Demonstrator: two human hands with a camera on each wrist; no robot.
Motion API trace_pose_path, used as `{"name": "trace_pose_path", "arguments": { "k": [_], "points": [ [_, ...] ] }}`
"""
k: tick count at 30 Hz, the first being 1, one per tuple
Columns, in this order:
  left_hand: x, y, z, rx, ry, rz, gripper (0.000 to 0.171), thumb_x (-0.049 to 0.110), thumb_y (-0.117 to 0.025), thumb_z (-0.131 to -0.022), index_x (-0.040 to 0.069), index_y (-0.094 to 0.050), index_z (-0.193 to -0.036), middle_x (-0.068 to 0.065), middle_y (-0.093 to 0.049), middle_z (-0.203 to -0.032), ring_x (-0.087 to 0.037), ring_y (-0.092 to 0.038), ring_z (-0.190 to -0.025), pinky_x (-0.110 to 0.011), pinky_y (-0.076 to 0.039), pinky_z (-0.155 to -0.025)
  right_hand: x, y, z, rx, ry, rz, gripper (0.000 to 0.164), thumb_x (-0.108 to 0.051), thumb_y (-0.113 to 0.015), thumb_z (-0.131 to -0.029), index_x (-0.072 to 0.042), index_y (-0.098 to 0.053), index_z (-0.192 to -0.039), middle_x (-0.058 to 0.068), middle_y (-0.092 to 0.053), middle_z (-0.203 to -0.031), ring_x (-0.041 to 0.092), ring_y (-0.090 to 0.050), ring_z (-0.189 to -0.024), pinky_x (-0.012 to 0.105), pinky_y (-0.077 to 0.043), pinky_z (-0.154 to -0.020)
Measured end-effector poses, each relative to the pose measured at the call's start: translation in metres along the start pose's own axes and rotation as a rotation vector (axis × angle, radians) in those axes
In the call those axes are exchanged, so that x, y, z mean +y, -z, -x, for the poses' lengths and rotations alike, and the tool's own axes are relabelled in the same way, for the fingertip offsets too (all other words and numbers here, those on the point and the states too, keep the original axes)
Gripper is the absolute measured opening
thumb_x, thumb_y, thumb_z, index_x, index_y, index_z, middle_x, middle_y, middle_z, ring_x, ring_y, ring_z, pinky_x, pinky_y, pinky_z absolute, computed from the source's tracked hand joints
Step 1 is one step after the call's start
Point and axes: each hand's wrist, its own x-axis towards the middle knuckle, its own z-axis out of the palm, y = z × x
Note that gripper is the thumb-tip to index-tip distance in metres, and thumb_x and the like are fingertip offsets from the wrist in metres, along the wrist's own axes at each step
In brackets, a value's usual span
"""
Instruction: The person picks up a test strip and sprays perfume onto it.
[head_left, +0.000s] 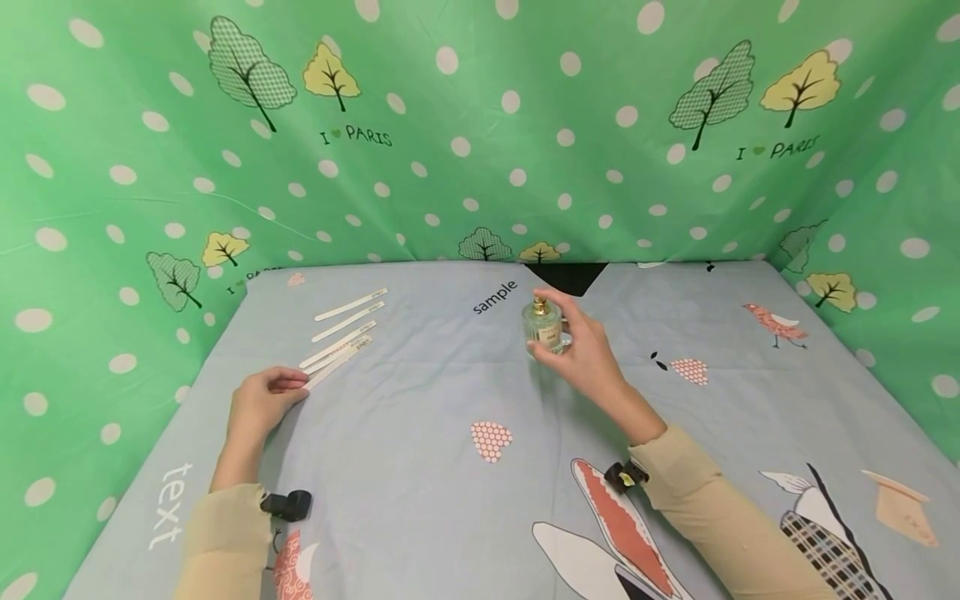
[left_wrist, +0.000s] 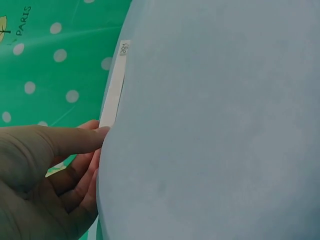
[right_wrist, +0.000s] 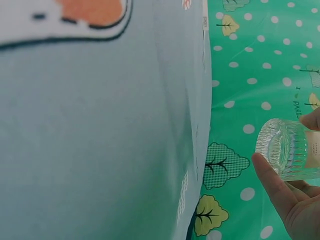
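Note:
My right hand (head_left: 592,358) grips a clear glass perfume bottle (head_left: 551,337) with a gold neck and a pale label. Its thumb and fingers lie around the glass, and the bottle is upright. In the right wrist view, the ribbed glass base of the bottle (right_wrist: 281,150) shows, with a fingertip against it. At the left, my left hand (head_left: 257,406) pinches the near end of a white paper strip (left_wrist: 114,92) between thumb and fingers. Small print marks the strip's far end. Several similar paper strips (head_left: 349,322) lie just beyond that hand, roughly side by side.
A grey-blue printed cloth (head_left: 420,500) covers the table. Behind it and along both sides hangs a green polka-dot curtain (head_left: 465,108) with printed trees. Dark wrist-worn devices (head_left: 288,505) sit on both wrists.

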Motion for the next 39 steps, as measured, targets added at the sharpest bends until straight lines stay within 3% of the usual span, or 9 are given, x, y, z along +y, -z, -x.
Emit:
{"name": "trace_pose_path", "arguments": {
  "k": [8, 14, 18, 24, 39],
  "points": [
    [0.003, 0.005, 0.0, -0.009, -0.013, 0.023, 0.025, 0.014, -0.074, -0.089, 0.003, -0.071, -0.111, -0.018, -0.074, -0.102, -0.005, -0.058, -0.076, -0.017, -0.045, -0.061, -0.001, 0.001, 0.0, -0.004, -0.002, 0.0, 0.073, -0.007, -0.078, -0.083, -0.021, -0.044, -0.145, 0.024, -0.063, -0.126, 0.043, -0.07, -0.102, 0.022, -0.053, -0.046],
    [0.01, 0.011, 0.0, 0.001, -0.042, 0.031, 0.026, 0.019, -0.073, -0.091, 0.006, -0.071, -0.113, -0.015, -0.075, -0.103, 0.0, -0.058, -0.078, -0.021, -0.045, -0.069, -0.002, 0.001, 0.001, 0.001, 0.003, -0.003, 0.074, -0.006, -0.079, -0.082, -0.022, -0.044, -0.145, 0.023, -0.062, -0.127, 0.043, -0.069, -0.104, 0.022, -0.053, -0.047],
    [0.017, 0.014, 0.0, 0.016, -0.079, 0.04, 0.025, 0.019, -0.073, -0.09, 0.006, -0.072, -0.112, -0.015, -0.076, -0.103, 0.0, -0.06, -0.082, -0.025, -0.045, -0.075, -0.002, 0.0, 0.001, 0.001, 0.01, 0.001, 0.073, -0.006, -0.078, -0.083, -0.021, -0.044, -0.145, 0.023, -0.062, -0.127, 0.042, -0.069, -0.105, 0.023, -0.054, -0.048],
    [0.032, 0.018, 0.003, 0.011, -0.114, 0.083, 0.026, 0.017, -0.073, -0.091, 0.007, -0.073, -0.114, -0.015, -0.075, -0.105, 0.016, -0.053, -0.077, -0.011, -0.047, -0.068, -0.001, 0.001, 0.001, 0.0, -0.003, 0.014, 0.074, -0.007, -0.079, -0.082, -0.024, -0.044, -0.145, 0.022, -0.064, -0.124, 0.04, -0.07, -0.103, 0.023, -0.055, -0.048],
    [0.06, 0.021, 0.006, 0.013, -0.107, 0.157, 0.026, 0.016, -0.071, -0.092, 0.006, -0.072, -0.117, -0.018, -0.072, -0.116, 0.024, -0.051, -0.075, -0.006, -0.048, -0.066, -0.001, 0.001, 0.001, 0.001, -0.003, 0.013, 0.073, -0.008, -0.079, -0.082, -0.024, -0.045, -0.145, 0.022, -0.066, -0.12, 0.04, -0.071, -0.102, 0.022, -0.055, -0.048]
  ]
}}
